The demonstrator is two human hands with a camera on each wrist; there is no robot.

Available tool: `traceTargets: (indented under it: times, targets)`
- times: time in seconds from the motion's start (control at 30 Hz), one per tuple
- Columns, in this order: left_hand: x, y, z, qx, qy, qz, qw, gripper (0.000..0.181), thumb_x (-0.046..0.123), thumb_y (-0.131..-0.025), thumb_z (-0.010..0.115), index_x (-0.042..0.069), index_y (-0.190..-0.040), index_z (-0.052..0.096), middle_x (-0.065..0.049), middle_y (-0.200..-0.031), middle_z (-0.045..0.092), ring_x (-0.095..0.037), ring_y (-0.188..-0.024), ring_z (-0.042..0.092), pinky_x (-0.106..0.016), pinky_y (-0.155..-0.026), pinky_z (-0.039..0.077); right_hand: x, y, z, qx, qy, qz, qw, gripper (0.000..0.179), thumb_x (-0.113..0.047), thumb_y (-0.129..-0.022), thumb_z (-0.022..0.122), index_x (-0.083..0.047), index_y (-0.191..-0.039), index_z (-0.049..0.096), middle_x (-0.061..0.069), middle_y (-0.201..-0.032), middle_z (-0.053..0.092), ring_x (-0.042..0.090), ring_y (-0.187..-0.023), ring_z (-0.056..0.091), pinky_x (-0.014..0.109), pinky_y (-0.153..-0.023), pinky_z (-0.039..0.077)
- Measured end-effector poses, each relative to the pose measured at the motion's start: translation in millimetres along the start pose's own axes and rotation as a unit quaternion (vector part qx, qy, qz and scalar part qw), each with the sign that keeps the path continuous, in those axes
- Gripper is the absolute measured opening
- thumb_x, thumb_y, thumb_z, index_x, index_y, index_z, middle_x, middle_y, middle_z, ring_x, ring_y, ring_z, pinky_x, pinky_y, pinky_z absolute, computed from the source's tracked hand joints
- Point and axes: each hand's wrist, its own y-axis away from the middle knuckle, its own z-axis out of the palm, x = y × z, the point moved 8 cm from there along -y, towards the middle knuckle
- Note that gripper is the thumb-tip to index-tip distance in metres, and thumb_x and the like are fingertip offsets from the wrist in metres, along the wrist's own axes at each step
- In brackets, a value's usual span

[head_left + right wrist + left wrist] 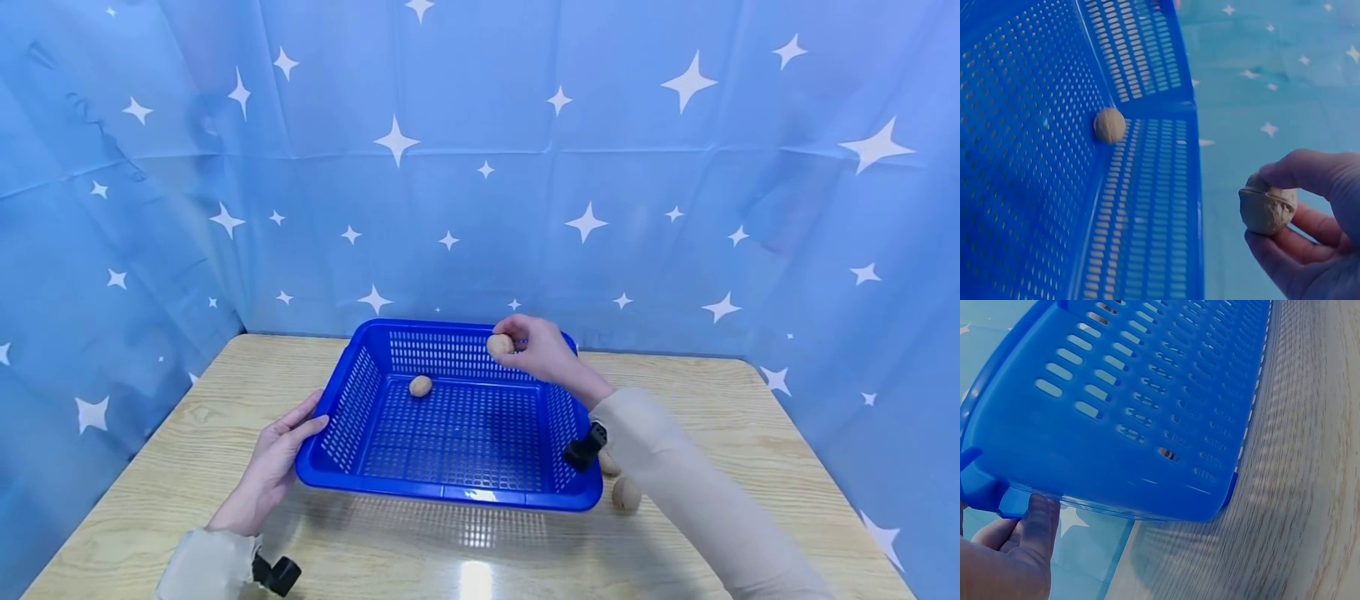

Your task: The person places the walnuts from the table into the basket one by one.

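A blue plastic basket point(457, 483) with slotted walls stands on the table, its near side raised off the wood in the left wrist view. My left hand point(273, 454) grips its left rim, thumb on top and fingers underneath. Over the basket's far right part, my right hand point(543, 350) pinches a walnut point(1267, 206) between thumb and fingers. Another walnut point(420, 386) lies inside the basket near the far left, against the wall in the right wrist view point(1110, 125).
Two more walnuts, one of them a walnut point(626, 494) in plain sight, lie on the table point(720, 433) right of the basket, partly behind my right sleeve point(675, 467). A blue curtain point(480, 208) with white stars hangs behind and at both sides.
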Motion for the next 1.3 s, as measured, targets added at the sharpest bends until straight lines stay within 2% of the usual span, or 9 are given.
traceTargets:
  times: [0.17,0.4,0.53,0.67,0.87,0.97,1.07,1.2,1.3]
  targets:
    - [0.3,1.1,1.0,-0.002,-0.003,-0.003,1.0,0.065,0.019,-0.092,0.06,0.015,-0.148,0.027,0.016,-0.123,0.051,-0.001,-0.096,0.06,-0.022,-0.082,0.05,-1.9,-14.7,22.8,-0.027,-0.028,0.013,0.9992,0.03,-0.005,-0.082,0.069,-0.001,-0.11,0.061,0.012,-0.104,0.063,0.023,-0.091,0.06,0.033,-0.075,0.051]
    - [0.4,2.0,0.1,0.0,-0.002,-0.001,1.0,0.064,0.018,-0.093,0.059,0.014,-0.148,0.027,0.016,-0.127,0.051,0.0,-0.096,0.06,-0.022,-0.082,0.05,-3.3,-34.0,53.3,-0.05,-0.022,0.027,0.9982,0.029,-0.004,-0.08,0.07,-0.001,-0.107,0.062,0.012,-0.102,0.065,0.022,-0.089,0.06,0.032,-0.075,0.05]
    - [0.2,1.6,-0.6,0.0,-0.007,-0.003,1.0,0.064,0.019,-0.094,0.058,0.015,-0.148,0.026,0.001,-0.149,0.034,0.0,-0.095,0.059,-0.021,-0.082,0.049,-3.7,-40.1,69.2,-0.054,-0.008,0.025,0.9982,0.027,-0.004,-0.079,0.07,0.0,-0.104,0.063,0.012,-0.101,0.065,0.022,-0.089,0.06,0.031,-0.075,0.05]
    - [0.4,1.0,0.2,-0.003,-0.008,-0.005,1.0,0.064,0.018,-0.094,0.058,0.014,-0.149,0.025,-0.007,-0.153,0.022,0.001,-0.095,0.059,-0.021,-0.082,0.049,0.1,-43.3,84.5,-0.062,-0.003,0.031,0.9975,0.024,-0.002,-0.078,0.069,-0.001,-0.101,0.063,0.011,-0.098,0.064,0.021,-0.086,0.059,0.03,-0.073,0.049]
    - [0.8,-0.1,1.0,-0.003,-0.001,-0.001,1.0,0.063,0.018,-0.093,0.058,0.014,-0.148,0.027,-0.002,-0.149,0.033,-0.001,-0.096,0.06,-0.022,-0.082,0.05,11.6,-48.0,105.4,-0.076,-0.002,0.046,0.9961,0.022,0.0,-0.078,0.068,-0.001,-0.099,0.062,0.01,-0.093,0.062,0.019,-0.081,0.056,0.029,-0.068,0.048]
    - [0.8,-0.1,0.8,-0.001,0.006,0.001,1.0,0.064,0.018,-0.092,0.06,0.013,-0.147,0.028,0.012,-0.13,0.052,-0.002,-0.096,0.061,-0.022,-0.082,0.05,16.9,-50.4,114.2,-0.084,0.008,0.051,0.9951,0.022,0.0,-0.078,0.068,0.0,-0.098,0.061,0.011,-0.091,0.061,0.018,-0.078,0.055,0.028,-0.065,0.047]
    - [0.4,-0.1,0.5,0.004,0.01,0.0,0.9999,0.064,0.017,-0.092,0.061,0.013,-0.147,0.029,0.019,-0.116,0.057,-0.002,-0.095,0.061,-0.022,-0.082,0.05,20.9,-52.4,120.1,-0.093,0.019,0.057,0.9939,0.021,0.0,-0.078,0.067,0.0,-0.098,0.06,0.011,-0.092,0.06,0.018,-0.078,0.053,0.028,-0.065,0.046]
    - [0.6,-1.1,0.6,0.006,0.001,0.0,1.0,0.064,0.017,-0.092,0.061,0.013,-0.147,0.029,0.005,-0.142,0.043,-0.001,-0.096,0.061,-0.022,-0.082,0.05,24.4,-54.0,124.9,-0.1,0.031,0.057,0.9929,0.021,0.002,-0.076,0.067,0.001,-0.095,0.059,0.011,-0.089,0.059,0.017,-0.074,0.049,0.028,-0.064,0.044]
    - [0.4,-1.9,1.3,0.006,-0.003,0.0,1.0,0.064,0.017,-0.092,0.061,0.013,-0.147,0.029,-0.005,-0.149,0.031,-0.001,-0.096,0.06,-0.022,-0.082,0.05,26.6,-54.7,128.4,-0.102,0.045,0.05,0.9925,0.023,0.004,-0.074,0.069,0.003,-0.094,0.058,0.013,-0.087,0.06,0.015,-0.071,0.047,0.027,-0.063,0.042]
